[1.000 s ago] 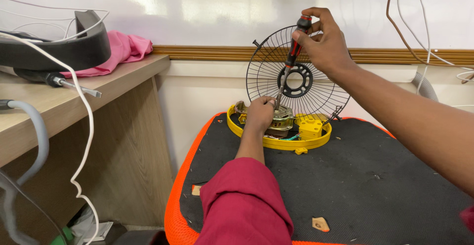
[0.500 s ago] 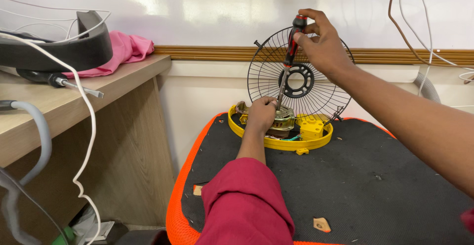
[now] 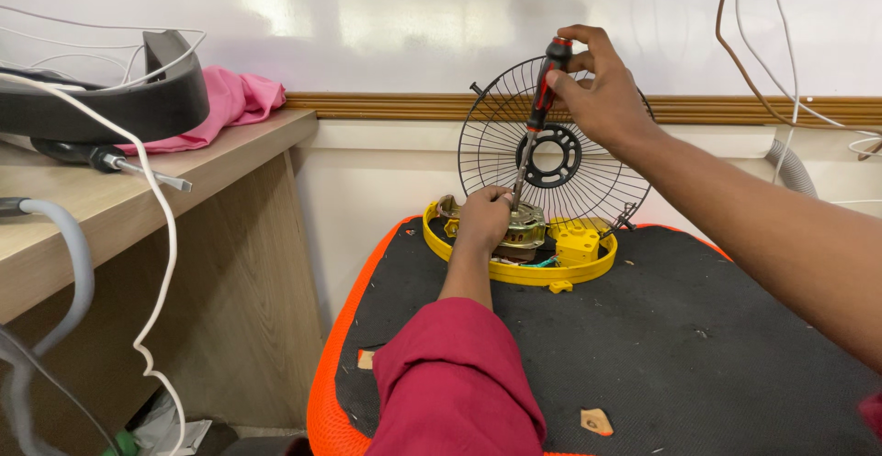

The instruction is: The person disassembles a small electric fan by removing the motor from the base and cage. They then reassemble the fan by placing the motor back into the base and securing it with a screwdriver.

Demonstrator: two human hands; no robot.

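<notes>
My right hand (image 3: 602, 84) grips the red and black handle of a screwdriver (image 3: 537, 123) held nearly upright, its tip down at a metal fan motor (image 3: 528, 228). The motor sits inside a round yellow housing (image 3: 520, 272) with a yellow block (image 3: 577, 241) at its right. My left hand (image 3: 483, 219), in a dark red sleeve, closes on the motor's left side beside the screwdriver tip. A black wire fan guard (image 3: 556, 157) stands upright behind the motor against the wall.
All this rests on a black mat with an orange rim (image 3: 323, 382). A wooden shelf (image 3: 138, 208) at left carries a second screwdriver (image 3: 110, 160), a black curved part (image 3: 110, 107), a pink cloth (image 3: 237, 98) and white cables. Small wooden scraps (image 3: 595, 421) lie on the mat.
My right hand has tilted the screwdriver slightly and turned a little on the handle. My left hand stays on the motor.
</notes>
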